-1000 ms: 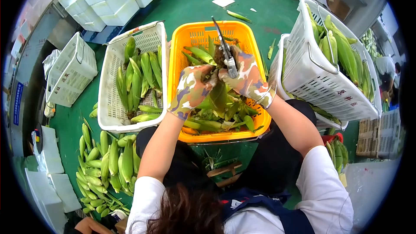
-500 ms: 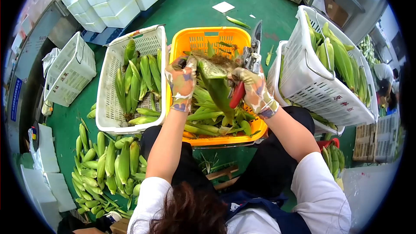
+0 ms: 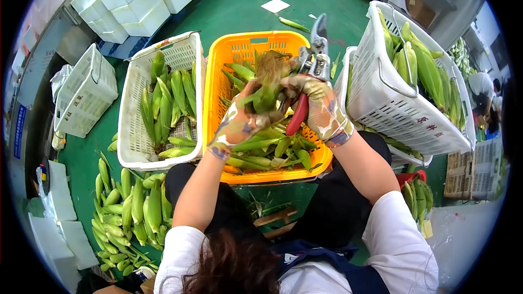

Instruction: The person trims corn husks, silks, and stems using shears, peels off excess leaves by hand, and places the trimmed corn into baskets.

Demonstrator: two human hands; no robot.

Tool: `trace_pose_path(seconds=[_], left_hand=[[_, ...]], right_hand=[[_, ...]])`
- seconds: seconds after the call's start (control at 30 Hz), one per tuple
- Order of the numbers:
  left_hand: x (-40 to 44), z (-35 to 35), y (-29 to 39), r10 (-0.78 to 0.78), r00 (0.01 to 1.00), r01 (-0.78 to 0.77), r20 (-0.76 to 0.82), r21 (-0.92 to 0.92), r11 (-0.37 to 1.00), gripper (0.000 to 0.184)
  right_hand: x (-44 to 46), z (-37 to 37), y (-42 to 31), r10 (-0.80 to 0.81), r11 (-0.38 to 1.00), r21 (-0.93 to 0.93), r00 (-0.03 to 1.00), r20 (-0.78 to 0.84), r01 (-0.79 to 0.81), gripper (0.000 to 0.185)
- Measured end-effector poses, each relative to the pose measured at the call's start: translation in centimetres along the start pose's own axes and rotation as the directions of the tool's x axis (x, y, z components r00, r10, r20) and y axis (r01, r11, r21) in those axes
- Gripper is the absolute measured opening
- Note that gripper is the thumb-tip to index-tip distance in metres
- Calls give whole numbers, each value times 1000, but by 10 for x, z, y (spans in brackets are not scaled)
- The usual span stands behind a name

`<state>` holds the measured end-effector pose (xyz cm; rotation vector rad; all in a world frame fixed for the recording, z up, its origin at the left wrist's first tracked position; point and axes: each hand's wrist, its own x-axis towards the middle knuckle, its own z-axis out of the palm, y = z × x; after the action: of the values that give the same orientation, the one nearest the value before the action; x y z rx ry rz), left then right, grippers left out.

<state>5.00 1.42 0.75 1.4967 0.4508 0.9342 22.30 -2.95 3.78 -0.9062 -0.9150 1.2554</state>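
Note:
My left hand (image 3: 239,122), in a camouflage-patterned glove, is closed around a green corn ear (image 3: 266,97) over the yellow basket (image 3: 218,65). Brown silk tufts out at its upper end. In a matching glove, my right hand (image 3: 322,103) grips red-handled pruning shears (image 3: 297,115), their blades pointing up and away from me. The right fingertips are close to the corn; motion blur hides whether they touch it. Beneath both hands, loose green husks (image 3: 267,149) fill the basket.
To the left stands a white crate (image 3: 128,130) with corn ears, and a heap of corn (image 3: 131,212) lies on the floor. A tilted white crate (image 3: 392,98) full of corn is at the right. White foam boxes (image 3: 131,0) are stacked at the back left.
The corn, earlier held slanted with husk hanging down, is now more upright and bunched between my hands. My left hand has shifted lower and turned toward the right.

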Motion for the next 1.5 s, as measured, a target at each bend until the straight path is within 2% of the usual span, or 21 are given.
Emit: trace_pose_path(seconds=[0.03, 0.07, 0.1, 0.17, 0.2, 0.23, 0.27, 0.37, 0.43, 0.5, 0.57, 0.77, 0.9, 1.03, 1.1, 1.13, 1.17, 1.23, 1.37, 1.43, 1.5], left_hand=[[0, 1, -3, 17, 999, -16, -40, 40, 999, 79], [0, 2, -6, 34, 996, -28, -81, 81, 996, 73], [0, -4, -12, 43, 991, -23, -127, 152, 988, 67], [0, -17, -24, 59, 974, 7, -219, 289, 957, 54], [-4, -28, -34, 15, 961, -54, -278, -134, 990, 54], [-9, -42, -43, -45, 949, -134, -313, -526, 840, 53], [-17, -49, -31, -25, 962, -1, -273, -96, 995, 58], [-30, -55, -12, -114, 951, 163, -286, 151, 975, 56], [-39, -62, -24, -27, 955, 28, -295, -3, 1000, 55], [-31, -59, 8, -399, 876, 405, -272, -36, 913, 53], [-33, -45, 18, -412, 847, 394, -335, -124, 911, 49], [-38, -38, 5, -455, 885, 435, -100, -175, 883, 39], [-52, -36, -12, -492, 861, 471, -125, -165, 866, 60], [-55, -46, -21, -493, 855, 475, -161, -138, 869, 60], [-45, -53, -13, -404, 906, 402, -125, -45, 915, 50], [-48, -48, -10, -406, 879, 399, -250, -82, 913, 36], [-49, -78, -51, -434, 890, 391, -143, -253, 885, 29], [-42, -56, 3, -365, 930, 319, -55, -378, 869, 26], [-45, -98, -28, -140, 847, 92, -512, -119, 989, 30], [-34, -97, 3, -49, 719, -22, -693, -94, 995, 26], [-31, -118, 12, -78, 543, 4, -836, -90, 996, 28]], right_hand=[[-1, 1, -3, 15, 998, -61, 997, 76, -10, 21], [0, 17, -19, 77, 994, -69, 995, -65, -81, 19], [6, 3, -18, 60, 995, -80, 995, 80, -54, 23], [19, -4, -19, -176, 905, -387, 983, 43, 179, 30], [15, -2, -35, -108, 623, -774, 992, 59, 114, 29], [15, -15, -29, -114, 401, -889, 975, 192, 222, 39], [8, -15, -28, -30, 383, -901, 978, 209, 204, 45], [-11, -14, -11, 273, 306, -932, 919, 283, 196, 62], [-15, -16, 2, 416, 272, -942, 858, 301, 198, 65], [-16, -17, 16, 433, 339, -923, 840, 326, 184, 67], [-16, -11, 17, 503, 381, -919, 810, 300, 104, 67], [1, -9, 17, 421, 481, -843, 781, 462, 240, 89], [14, -6, 8, 308, 582, -736, 743, 594, 347, 67], [17, -6, -4, 464, 557, -770, 652, 600, 312, 36], [19, -9, 7, 482, 542, -819, 728, 488, 190, 29], [19, -9, 9, 517, 526, -841, 737, 436, 129, 24], [22, -14, 22, 483, 502, -863, 810, 334, 57, 23], [33, -29, 36, 455, 669, -669, 890, 25, -324, 23], [30, -35, 31, 482, 516, -834, 870, 98, -192, 61], [3, -26, 42, 468, 452, -888, 870, 153, -87, 57], [-23, -7, 43, 642, 469, -871, 734, 222, -146, 56]])
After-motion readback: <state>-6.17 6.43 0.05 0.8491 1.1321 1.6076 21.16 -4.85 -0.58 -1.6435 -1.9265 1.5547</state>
